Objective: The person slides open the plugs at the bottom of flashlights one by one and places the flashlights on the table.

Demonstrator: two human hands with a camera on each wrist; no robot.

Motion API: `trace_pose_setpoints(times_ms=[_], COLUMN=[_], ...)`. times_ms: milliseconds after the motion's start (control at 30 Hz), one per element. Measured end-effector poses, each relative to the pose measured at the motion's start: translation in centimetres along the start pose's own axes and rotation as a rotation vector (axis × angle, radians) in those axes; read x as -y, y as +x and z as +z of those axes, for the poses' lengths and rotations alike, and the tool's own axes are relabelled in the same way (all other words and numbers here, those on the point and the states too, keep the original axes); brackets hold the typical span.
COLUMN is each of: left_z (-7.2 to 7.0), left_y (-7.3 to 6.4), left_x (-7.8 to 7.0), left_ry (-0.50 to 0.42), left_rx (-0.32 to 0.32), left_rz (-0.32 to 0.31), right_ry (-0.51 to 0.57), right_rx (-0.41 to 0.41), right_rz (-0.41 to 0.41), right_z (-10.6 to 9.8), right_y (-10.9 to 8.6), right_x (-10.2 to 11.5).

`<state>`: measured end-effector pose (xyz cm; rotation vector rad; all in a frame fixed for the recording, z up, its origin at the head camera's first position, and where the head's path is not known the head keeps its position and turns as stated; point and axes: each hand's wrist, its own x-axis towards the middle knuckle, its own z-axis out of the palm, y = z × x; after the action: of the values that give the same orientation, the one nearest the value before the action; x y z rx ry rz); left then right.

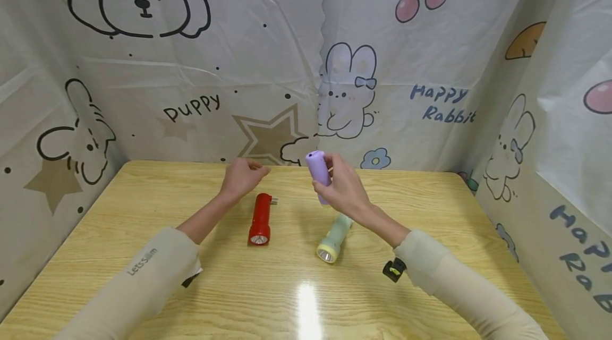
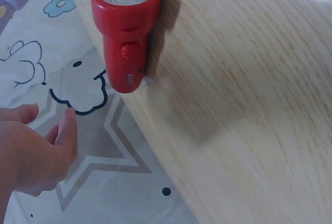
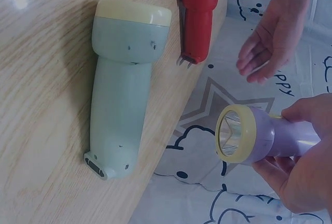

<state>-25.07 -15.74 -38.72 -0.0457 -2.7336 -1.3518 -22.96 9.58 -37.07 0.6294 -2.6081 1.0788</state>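
Green flashlight (image 1: pixel 337 238): on the surface (image 1: pixel 258 289)
Red flashlight (image 1: pixel 261 219): same deal
Left hand (image 1: pixel 243 176): fingers loose, kinda hovering nearby
Right hand (image 1: pixel 346 187): fingers gripping purple flashlight (image 1: pixel 317 168) midair

We see a purple flashlight (image 1: pixel 317 170) (its lens rim (image 3: pixel 249 133) is pale yellow) held tilted in the right fingers (image 3: pixel 301 110), lens end lower, raised toward the table's (image 1: pixel 239 297) far side.

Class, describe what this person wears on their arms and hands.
The left hand and right hand wear no gloves. The left sleeve and right sleeve are pale cream, the left one bearing small dark lettering. A black device with a yellowish mark shows at the right cuff.
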Motion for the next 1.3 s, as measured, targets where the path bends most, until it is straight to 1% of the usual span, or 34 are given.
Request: trace_pose_setpoints(times_ms=[100,200,400,533,667,900,1133,1300], left_z=[0.2,0.5,0.9,1.2,1.3,1.5,2.0,2.2], left_y=[0.1,0.1,-0.2,-0.5,-0.8,-1.1,-1.4,-1.5], left_x=[-0.4,-0.7,-1.3,-1.7,-2.1,-2.6,-3.2,-3.7], left_ry=[-0.02,-0.051,-0.104,-0.134,-0.141,-0.178,-0.224,-0.26], left_rx=[-0.029,-0.045,-0.061,-0.062,-0.077,-0.105,-0.145,-0.147], left_rz=[0.026,0.042,0.091,0.132,0.167,0.183,0.221,0.229], right_ry=[-0.002,-0.004,-0.001,0.0,-0.006,-0.006,-0.017,-0.036], right_rx=[-0.004,-0.009,-0.022,-0.027,-0.035,-0.049,-0.051,-0.048], right_rz=[-0.007,-0.018,-0.048,-0.054,-0.059,-0.073,-0.09,-0.109], right_z=[0.0,0.0,0.0,-0.1,-0.1,0.0,0.0,0.0], right_y=[0.0,0.0,-0.1,-0.2,-0.2,-0.4,-0.6,-0.7], right_x=[0.0,0.1,0.2,0.2,0.1,0.1,0.0,-0.1])
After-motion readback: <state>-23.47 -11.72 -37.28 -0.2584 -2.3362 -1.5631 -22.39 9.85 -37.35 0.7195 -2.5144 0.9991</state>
